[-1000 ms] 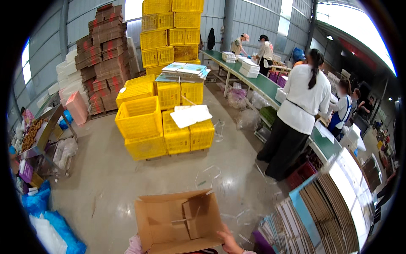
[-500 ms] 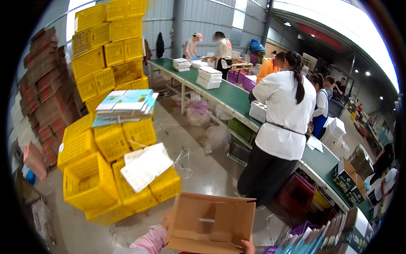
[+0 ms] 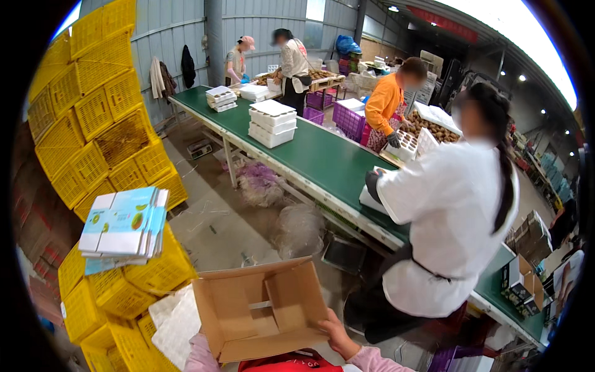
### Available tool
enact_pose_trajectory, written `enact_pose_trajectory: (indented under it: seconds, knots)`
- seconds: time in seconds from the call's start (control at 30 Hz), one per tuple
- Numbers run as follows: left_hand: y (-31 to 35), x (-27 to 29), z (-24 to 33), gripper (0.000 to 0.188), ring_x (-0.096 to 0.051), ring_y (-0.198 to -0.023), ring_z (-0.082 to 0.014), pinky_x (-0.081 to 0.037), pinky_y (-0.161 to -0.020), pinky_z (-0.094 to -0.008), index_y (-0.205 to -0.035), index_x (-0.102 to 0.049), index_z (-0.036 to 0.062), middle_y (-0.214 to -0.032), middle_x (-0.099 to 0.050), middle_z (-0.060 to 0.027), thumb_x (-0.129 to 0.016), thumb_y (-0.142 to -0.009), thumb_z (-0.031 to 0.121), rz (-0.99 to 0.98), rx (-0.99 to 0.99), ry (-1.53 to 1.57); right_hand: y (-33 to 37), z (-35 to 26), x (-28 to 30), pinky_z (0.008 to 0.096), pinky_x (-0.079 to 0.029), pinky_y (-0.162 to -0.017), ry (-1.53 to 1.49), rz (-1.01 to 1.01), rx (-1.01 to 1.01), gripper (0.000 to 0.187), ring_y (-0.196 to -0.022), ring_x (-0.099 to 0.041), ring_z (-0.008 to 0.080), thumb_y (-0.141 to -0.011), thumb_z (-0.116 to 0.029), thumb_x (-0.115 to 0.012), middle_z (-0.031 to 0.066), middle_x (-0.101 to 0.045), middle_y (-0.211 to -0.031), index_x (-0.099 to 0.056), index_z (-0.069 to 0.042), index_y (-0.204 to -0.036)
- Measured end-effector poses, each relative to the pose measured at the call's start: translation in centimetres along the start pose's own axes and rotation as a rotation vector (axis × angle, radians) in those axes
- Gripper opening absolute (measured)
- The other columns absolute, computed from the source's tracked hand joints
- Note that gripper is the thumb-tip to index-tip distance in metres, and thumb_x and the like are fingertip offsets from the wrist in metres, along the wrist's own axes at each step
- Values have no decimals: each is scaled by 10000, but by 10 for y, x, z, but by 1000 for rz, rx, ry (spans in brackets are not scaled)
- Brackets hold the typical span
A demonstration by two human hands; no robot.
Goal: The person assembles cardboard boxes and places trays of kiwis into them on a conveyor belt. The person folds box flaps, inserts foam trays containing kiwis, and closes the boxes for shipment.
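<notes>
In front of me is an open brown cardboard box (image 3: pixel 248 316), its hollow inside facing up toward me and nothing lying in it. My right hand (image 3: pixel 339 335) grips its right wall, thumb over the edge. The pink sleeve of my left arm (image 3: pixel 201 354) runs up against the box's lower left corner. That hand holds the left side from behind, its fingers hidden by the cardboard. A white moulded tray (image 3: pixel 178 325) lies just left of the box, partly covered by it.
Yellow crates (image 3: pixel 102 133) rise in a tall stack at left; lower ones carry flat printed cartons (image 3: pixel 124 223). A green conveyor (image 3: pixel 322 164) crosses ahead, bearing white foam trays (image 3: pixel 271 124). A co-worker in white (image 3: pixel 446 217) stands close at right; another in orange (image 3: pixel 384 105) works beyond the belt.
My view has turned to the right and nearer the conveyor. The box has come along, still held, and now tilts a little. The co-worker in white has turned and reaches over the belt.
</notes>
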State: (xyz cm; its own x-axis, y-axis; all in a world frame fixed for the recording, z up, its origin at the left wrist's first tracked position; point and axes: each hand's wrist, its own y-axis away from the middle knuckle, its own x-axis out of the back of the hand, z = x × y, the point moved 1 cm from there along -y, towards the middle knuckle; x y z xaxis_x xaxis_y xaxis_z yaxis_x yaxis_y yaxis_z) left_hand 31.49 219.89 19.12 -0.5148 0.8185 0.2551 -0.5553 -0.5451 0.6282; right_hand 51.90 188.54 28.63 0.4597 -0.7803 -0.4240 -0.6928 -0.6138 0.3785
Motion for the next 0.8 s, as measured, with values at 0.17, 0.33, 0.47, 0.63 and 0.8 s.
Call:
enact_pose_trajectory:
  seconds: [0.17, 0.33, 0.47, 0.63, 0.8]
  knots:
    - [-159, 3, 91, 681, -593, -862, -235, -439, -772, -343, -948, -621, -44, -898, -634, -186, -377, -847, 584, -43, -33, -44, -147, -44, -16, 317, -384, -887, -60, 96, -47, 469, -1066, -472, 200, -784, -70, -473, 83, -493, -1160, -393, -46, -1246]
    - [-331, -47, 282, 676, -593, -861, -234, -440, -771, -343, -948, -622, -41, -898, -635, -183, -377, -849, 581, -198, -326, -251, -271, -134, -4, 334, -416, -853, -141, 299, 123, 470, -1032, -497, 211, -773, -101, -487, 69, -518, -1135, -410, -76, -1236]
    - [-442, -111, 450, 672, -593, -861, -233, -440, -770, -343, -949, -623, -39, -897, -635, -181, -377, -850, 578, -246, -532, -353, -379, -203, 30, 338, -444, -799, -248, 437, 291, 386, -951, -536, 220, -782, -106, -481, 73, -543, -1065, -448, -73, -1165]
    - [-571, -185, 585, 666, -593, -860, -232, -440, -769, -342, -949, -624, -36, -896, -636, -178, -376, -852, 575, -260, -612, -425, -497, -259, 56, 392, -499, -621, -302, 580, 299, 294, -866, -550, 222, -788, -137, -448, 46, -554, -979, -501, -97, -1075]
    - [-694, -221, 600, 661, -593, -860, -230, -441, -769, -342, -949, -625, -33, -896, -637, -175, -376, -854, 572, -340, -528, -535, -581, -234, 71, 460, -496, -538, -296, 773, 212, 325, -836, -549, 221, -793, -110, -400, 50, -556, -962, -507, -115, -1100]
